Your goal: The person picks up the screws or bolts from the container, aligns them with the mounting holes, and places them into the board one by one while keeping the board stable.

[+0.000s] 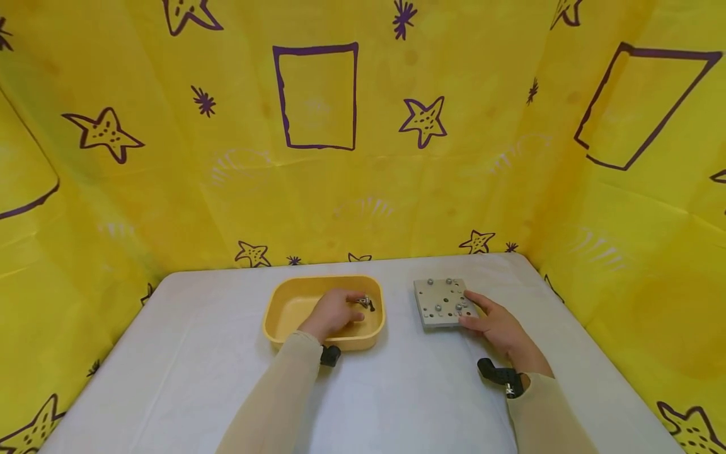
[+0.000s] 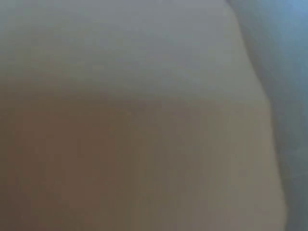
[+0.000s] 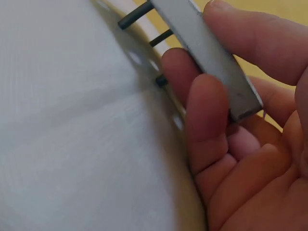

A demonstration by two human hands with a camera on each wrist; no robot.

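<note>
Between thumb and fingers [image 3: 207,120], the right hand [image 1: 501,328] pinches the near right corner of a flat grey metal plate [image 1: 444,302], tilting it off the white bench [image 1: 187,372]; dark bolt shanks stick out underneath, round bolt heads dot its top. Left of it, the left hand [image 1: 331,313] reaches into a smooth yellow rounded tray [image 1: 283,312], fingers curled around a small metal bolt [image 1: 365,303]. The left wrist view is only blur.
</note>
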